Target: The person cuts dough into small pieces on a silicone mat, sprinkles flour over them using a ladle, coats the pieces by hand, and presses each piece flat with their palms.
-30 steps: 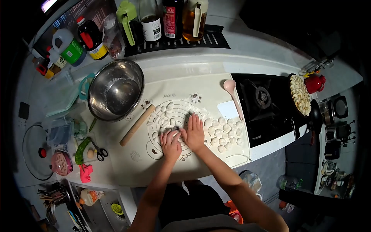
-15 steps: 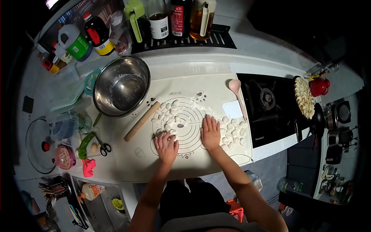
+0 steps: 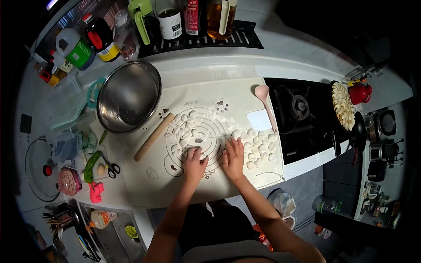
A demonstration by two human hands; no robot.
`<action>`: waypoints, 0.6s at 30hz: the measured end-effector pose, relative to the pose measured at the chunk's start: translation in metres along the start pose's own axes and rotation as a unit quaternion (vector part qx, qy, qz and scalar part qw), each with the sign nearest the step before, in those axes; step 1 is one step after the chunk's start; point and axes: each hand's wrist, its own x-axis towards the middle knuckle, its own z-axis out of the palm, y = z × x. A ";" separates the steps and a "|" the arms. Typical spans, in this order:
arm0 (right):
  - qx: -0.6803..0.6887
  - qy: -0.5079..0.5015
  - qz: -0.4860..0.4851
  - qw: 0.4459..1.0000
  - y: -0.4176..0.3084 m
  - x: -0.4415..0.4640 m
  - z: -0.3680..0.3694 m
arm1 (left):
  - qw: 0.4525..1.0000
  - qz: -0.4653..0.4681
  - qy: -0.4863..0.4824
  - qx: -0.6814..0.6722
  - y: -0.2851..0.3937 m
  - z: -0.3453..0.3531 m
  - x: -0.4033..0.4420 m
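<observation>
My left hand is low over the printed pastry mat, its fingers curled around a small dough piece that shows between thumb and forefinger. Loose dough pieces, dusted with flour, are scattered just beyond it. My right hand rests on the mat with fingers stretched out and holds nothing that I can see. Right beside it lies a cluster of flattened dough rounds. A wooden rolling pin lies slanted to the left of the loose pieces.
A large steel bowl stands at the back left. A white scraper and pink spoon lie near the black gas stove. A pan of dumplings sits on the far right. Scissors and a green pepper are left.
My right hand has lifted from flat pressing and shifted slightly left of the rounds. My left hand has moved slightly right and lower over the dough pieces. The view has tilted a little.
</observation>
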 end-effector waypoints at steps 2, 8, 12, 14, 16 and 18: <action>0.008 -0.001 -0.006 1.000 0.001 -0.004 0.001 | 0.998 -0.030 -0.046 -0.027 -0.003 -0.006 -0.007; 0.032 -0.004 -0.014 0.999 0.001 -0.005 0.006 | 0.993 0.022 -0.067 -0.093 -0.002 0.013 0.010; 0.036 0.002 -0.003 0.999 0.004 -0.004 0.004 | 0.992 0.054 -0.050 -0.099 0.008 0.022 0.026; 0.031 0.000 0.004 1.000 0.006 -0.006 0.003 | 0.994 0.042 -0.037 -0.091 0.019 0.016 0.028; 0.035 -0.002 0.010 0.999 0.006 -0.006 0.003 | 0.995 0.022 -0.052 -0.084 0.009 0.027 0.024; 0.039 -0.002 0.011 0.999 0.007 -0.005 0.004 | 0.996 0.006 -0.065 -0.067 0.004 0.034 0.021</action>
